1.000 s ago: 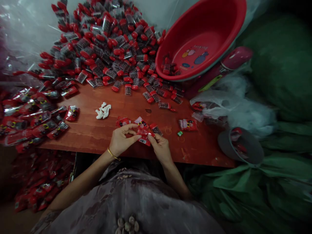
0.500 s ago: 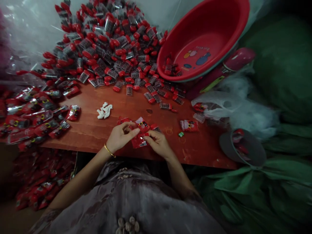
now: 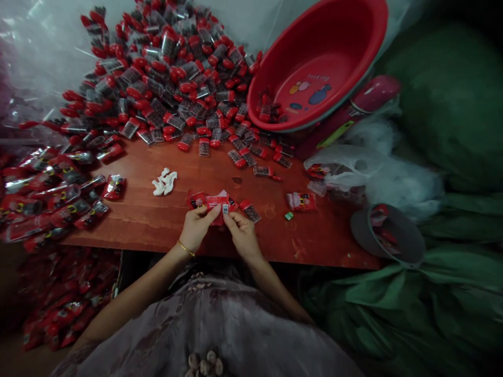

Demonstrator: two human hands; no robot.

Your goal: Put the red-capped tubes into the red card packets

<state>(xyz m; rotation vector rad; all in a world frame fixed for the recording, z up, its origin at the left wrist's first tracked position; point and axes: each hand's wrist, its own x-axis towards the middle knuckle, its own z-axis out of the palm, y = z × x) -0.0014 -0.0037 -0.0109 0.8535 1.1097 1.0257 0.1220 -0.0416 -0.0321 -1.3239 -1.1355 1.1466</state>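
Note:
Both hands meet over the front of a reddish wooden table [image 3: 157,220]. My left hand [image 3: 198,228], with a gold bangle at the wrist, and my right hand [image 3: 240,234] pinch the same small red packet [image 3: 217,203] between fingertips. Another red packet [image 3: 196,199] lies flat just left of it. A small clear case with a red cap [image 3: 250,210] rests just right of my fingers.
A big heap of red-capped clear cases [image 3: 165,73] fills the back of the table. Filled red packets [image 3: 47,188] pile up at the left and below the edge. A red basin [image 3: 353,42] leans at back right. White scraps [image 3: 165,181], a loose packet [image 3: 302,201], a grey bowl [image 3: 387,235].
The packet has turned from a tilt to lie level between my fingertips, and my hands have drawn closer together, a little farther onto the table.

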